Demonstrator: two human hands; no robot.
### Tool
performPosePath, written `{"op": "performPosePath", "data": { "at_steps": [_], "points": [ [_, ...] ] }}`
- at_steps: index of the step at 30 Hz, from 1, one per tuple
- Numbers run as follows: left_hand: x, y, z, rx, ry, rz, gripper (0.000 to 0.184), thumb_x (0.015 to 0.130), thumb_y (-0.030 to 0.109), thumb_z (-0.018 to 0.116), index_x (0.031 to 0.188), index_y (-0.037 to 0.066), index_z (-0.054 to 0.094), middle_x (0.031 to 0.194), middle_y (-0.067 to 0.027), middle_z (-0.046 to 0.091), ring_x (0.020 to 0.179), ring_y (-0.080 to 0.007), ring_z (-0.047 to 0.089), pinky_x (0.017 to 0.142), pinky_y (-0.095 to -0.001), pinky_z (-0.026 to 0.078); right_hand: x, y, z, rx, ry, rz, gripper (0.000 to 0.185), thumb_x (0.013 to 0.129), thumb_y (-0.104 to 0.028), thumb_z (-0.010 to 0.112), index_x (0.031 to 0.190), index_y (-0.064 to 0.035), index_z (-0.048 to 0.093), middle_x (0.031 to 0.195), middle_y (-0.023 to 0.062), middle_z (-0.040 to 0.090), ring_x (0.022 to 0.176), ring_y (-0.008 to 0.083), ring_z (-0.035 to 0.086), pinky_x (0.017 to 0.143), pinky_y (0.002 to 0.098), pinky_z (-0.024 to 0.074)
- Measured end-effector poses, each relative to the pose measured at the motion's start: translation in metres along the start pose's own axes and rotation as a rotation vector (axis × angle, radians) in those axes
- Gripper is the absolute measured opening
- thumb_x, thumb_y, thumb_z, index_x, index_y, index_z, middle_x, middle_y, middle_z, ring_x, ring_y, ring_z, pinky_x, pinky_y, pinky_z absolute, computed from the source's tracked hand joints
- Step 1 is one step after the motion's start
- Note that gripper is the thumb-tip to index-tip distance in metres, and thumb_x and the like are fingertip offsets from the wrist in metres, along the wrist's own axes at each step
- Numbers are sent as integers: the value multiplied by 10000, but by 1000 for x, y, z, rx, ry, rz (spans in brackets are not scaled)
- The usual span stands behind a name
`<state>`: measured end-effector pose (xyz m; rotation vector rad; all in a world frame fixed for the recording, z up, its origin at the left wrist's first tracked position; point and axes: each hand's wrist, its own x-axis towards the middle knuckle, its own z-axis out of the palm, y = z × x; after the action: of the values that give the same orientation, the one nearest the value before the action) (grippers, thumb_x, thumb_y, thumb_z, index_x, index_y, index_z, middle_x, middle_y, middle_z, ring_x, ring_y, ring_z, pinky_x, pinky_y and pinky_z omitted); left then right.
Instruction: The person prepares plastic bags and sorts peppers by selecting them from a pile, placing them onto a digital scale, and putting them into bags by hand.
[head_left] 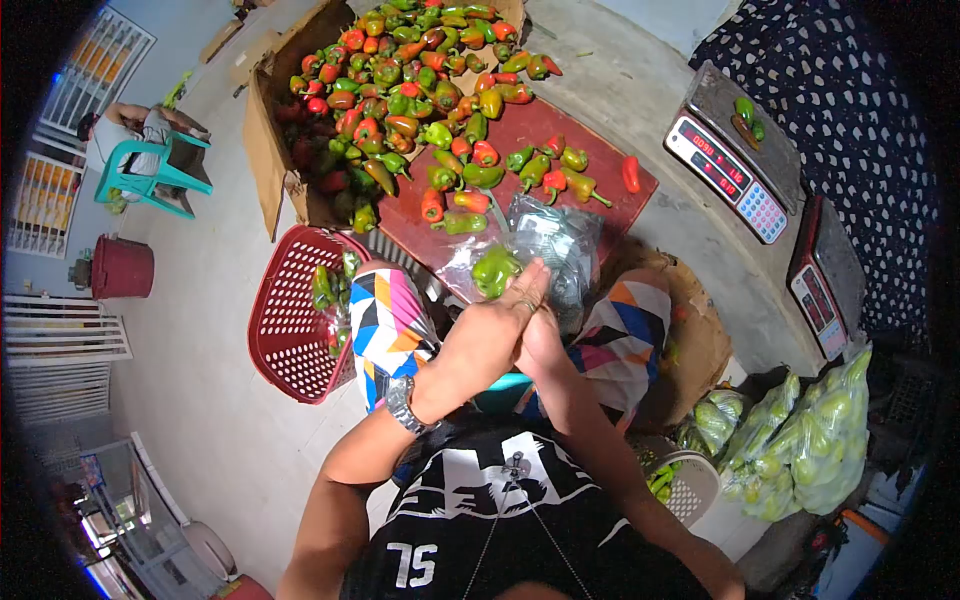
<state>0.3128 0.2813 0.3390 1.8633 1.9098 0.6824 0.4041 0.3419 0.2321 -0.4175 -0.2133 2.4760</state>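
Both my hands meet at the front edge of a red board (400, 215), over a clear plastic bag (463, 268) with a green pepper (495, 271) in it. My left hand (482, 340), with a metal watch on its wrist, lies against my right hand (541, 335). Their fingers are pressed together beside the bag; what is between them is hidden. Just beyond the fingers lies a stack of clear bags (560, 245). Loose red and green peppers (484, 176) are spread on the board behind.
A cardboard box (262, 150) spills many peppers at the back. A red basket (275, 315) holds bagged peppers at the left. Two digital scales (725, 180) (820, 290) stand at the right, above filled bags (825, 440). A person (130, 130) sits at the far left.
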Motion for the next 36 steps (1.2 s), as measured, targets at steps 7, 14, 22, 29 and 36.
{"op": "performPosePath", "data": {
  "at_steps": [7,14,22,29,36],
  "points": [
    [-6,18,10,-261,44,98,881,741,-128,577,1576,77,382,1545,-207,469,1174,-411,644,944,-444,575,81,21,-82,-718,160,-177,544,1075,-208,546,1573,-126,343,1454,84,536,1286,222,561,1027,425,517],
    [-9,28,23,-318,133,105,952,702,-128,594,1597,82,346,1544,-229,461,1187,-446,624,939,-462,560,125,9,-36,-1335,502,-236,586,1032,-318,570,1518,-45,386,1417,205,556,1286,361,551,1085,462,442],
    [16,18,-3,-260,256,-48,971,680,-111,616,1593,109,370,1504,-217,514,826,-385,685,746,-408,571,147,-18,-57,-2198,8,-152,276,868,-192,647,1092,-36,690,1104,229,694,1006,455,670,854,512,556],
    [18,19,-17,-276,264,-112,984,687,-102,627,1603,135,358,1376,-229,606,727,-360,667,702,-406,557,168,-36,-60,-1863,30,-56,293,861,-233,672,1083,-43,693,1085,190,708,983,375,683,826,468,559],
    [11,0,-17,-194,346,-66,966,705,-89,650,1600,156,382,1387,-203,604,752,-284,679,733,-342,550,59,-44,61,-1940,35,-196,362,942,-317,617,1083,12,671,1136,237,701,1034,389,674,844,464,538]
  ]
}}
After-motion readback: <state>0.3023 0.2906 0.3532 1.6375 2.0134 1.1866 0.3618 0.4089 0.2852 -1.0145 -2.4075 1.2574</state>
